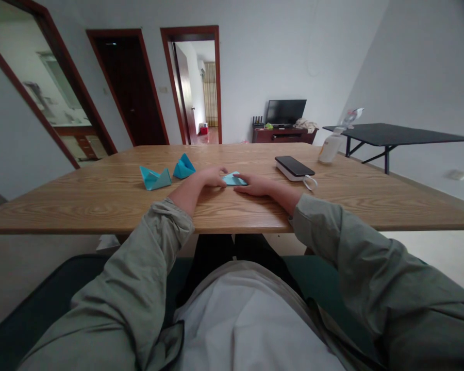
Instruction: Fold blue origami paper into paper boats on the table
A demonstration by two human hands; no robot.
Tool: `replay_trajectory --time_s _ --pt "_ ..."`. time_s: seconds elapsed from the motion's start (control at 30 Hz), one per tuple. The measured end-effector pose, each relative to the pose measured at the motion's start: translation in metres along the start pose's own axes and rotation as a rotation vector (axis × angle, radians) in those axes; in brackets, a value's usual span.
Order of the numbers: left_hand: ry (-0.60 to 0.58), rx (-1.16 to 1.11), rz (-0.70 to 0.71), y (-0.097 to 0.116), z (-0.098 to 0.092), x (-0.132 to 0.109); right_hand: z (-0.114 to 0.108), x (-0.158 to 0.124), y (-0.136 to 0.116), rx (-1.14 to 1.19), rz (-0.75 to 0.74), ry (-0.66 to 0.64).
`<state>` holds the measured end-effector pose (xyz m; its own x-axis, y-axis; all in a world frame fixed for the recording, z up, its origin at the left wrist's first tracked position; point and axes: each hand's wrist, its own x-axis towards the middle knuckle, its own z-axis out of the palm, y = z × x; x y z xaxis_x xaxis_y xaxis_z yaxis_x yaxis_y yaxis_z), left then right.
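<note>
A small folded piece of light blue paper (234, 180) lies on the wooden table in front of me, between my hands. My left hand (212, 177) is at its left end, fingers bent and closed on the edge. From the other side, my right hand (255, 185) covers the right end, its fingers and thumb gripping the paper low against the tabletop. Part of the sheet is hidden under the fingers. To the left stand two blue folded paper pieces, a boat-like one (155, 178) and a pointed one (184, 166) just behind it.
On the wooden table (232, 219), a dark phone (294, 165) rests on a white box-like object with a white loop. A clear pump bottle (331, 146) stands farther right. Beyond are a black folding table (394, 133) and a television (286, 112) on a cabinet.
</note>
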<state>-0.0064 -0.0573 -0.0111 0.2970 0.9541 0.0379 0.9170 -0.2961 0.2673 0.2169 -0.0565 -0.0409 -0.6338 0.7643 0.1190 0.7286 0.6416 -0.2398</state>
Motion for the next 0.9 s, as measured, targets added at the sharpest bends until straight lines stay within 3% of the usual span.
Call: replay_trajectory --time_s 0.23,0.37,0.5,0.67,0.77,0.9 --pt "0.159 -0.071 0.044 -0.005 0.003 0.0 0.0 -0.002 0.001 0.051 -0.024 0.04" --pt "0.298 -0.46 -0.02 -0.001 0.004 0.005 0.001 0.005 0.006 0.058 -0.08 0.101" --pt "0.398 -0.792 -0.14 0.015 0.004 0.005 -0.004 0.012 0.004 0.167 -0.041 0.283" --pt "0.295 -0.895 0.043 0.048 0.005 -0.002 -0.015 0.017 -0.014 0.32 -0.02 0.511" --pt "0.333 -0.955 0.102 0.063 0.006 -0.004 -0.017 0.019 -0.024 0.4 -0.057 0.504" --pt "0.42 -0.907 0.104 0.064 0.007 -0.003 -0.017 0.018 -0.028 0.399 -0.075 0.485"
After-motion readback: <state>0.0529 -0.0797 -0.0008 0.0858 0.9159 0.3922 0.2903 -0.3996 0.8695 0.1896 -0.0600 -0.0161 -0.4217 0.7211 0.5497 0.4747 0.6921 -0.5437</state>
